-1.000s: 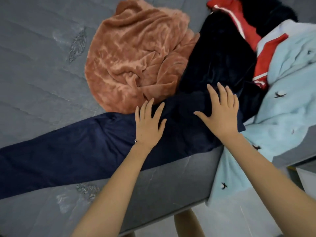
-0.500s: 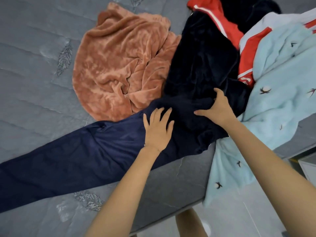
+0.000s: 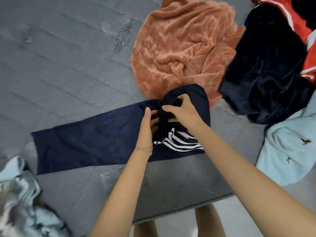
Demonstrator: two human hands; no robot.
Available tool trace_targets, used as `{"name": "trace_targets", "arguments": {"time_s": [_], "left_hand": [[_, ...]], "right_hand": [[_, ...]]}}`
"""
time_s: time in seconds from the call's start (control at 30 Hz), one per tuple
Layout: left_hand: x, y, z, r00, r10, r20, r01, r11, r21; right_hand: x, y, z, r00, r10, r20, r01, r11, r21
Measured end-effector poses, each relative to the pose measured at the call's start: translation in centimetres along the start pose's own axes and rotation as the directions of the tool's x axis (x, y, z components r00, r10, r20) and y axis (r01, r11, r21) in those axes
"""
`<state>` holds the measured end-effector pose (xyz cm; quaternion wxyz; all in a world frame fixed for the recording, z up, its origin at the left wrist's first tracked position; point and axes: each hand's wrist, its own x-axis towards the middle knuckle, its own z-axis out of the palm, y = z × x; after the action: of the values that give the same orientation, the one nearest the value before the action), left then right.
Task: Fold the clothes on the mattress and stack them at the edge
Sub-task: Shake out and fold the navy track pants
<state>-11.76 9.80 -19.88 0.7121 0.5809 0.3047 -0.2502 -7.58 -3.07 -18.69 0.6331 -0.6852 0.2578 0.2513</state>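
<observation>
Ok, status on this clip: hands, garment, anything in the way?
Gripping bunched waist of navy trousers: left hand, right hand. Legs flat on mattress, unfolded. Behind, orange fleece touches waist end.

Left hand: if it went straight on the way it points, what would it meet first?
The left hand grips the navy trousers; past their far edge it would likely meet the orange fleece, though depth is unclear.

On mattress (image 3: 59, 65), near its front edge: trousers (image 3: 89, 142), lying left to right. At their right end: left hand (image 3: 147, 132) just beside right hand (image 3: 181, 112). Behind that end, touching: fleece heap (image 3: 184, 48). Right of fleece heap: velour heap (image 3: 266, 74), jacket (image 3: 309, 64) behind. Far right, over mattress edge: blanket (image 3: 287, 151). Front left: crumpled bundle (image 3: 20, 202).
</observation>
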Motion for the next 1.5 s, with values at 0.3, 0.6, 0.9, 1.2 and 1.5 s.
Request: {"name": "trace_targets", "arguments": {"time_s": [0.3,0.6,0.9,1.2,1.5], "left_hand": [[-0.7,0.3,-20.4,0.988,0.138,-0.066,-0.114,0.95,0.289],[0.0,3.1,-36.5,0.911,0.288,-0.296,-0.154,0.902,0.403],[2.6,0.4,-43.9,0.75,0.245,-0.614,0.244,0.761,0.601],[3.0,-0.6,-43.4,0.733,0.152,-0.664,0.244,0.852,0.464],[0.5,-0.4,-36.0,0.75,0.224,-0.623,0.016,0.934,0.356]], "right_hand": [[-3.0,3.7,19.5,0.958,-0.111,0.264,0.133,0.989,-0.066],[-0.6,8.0,22.4,0.909,-0.365,0.204,0.359,0.431,-0.828],[0.4,10.2,20.3,0.875,-0.46,0.149,0.32,0.32,-0.892],[1.8,10.9,15.6,0.946,-0.078,-0.316,-0.037,0.939,-0.343],[1.7,8.3,10.6,0.967,-0.14,-0.213,0.129,0.99,-0.064]]}}
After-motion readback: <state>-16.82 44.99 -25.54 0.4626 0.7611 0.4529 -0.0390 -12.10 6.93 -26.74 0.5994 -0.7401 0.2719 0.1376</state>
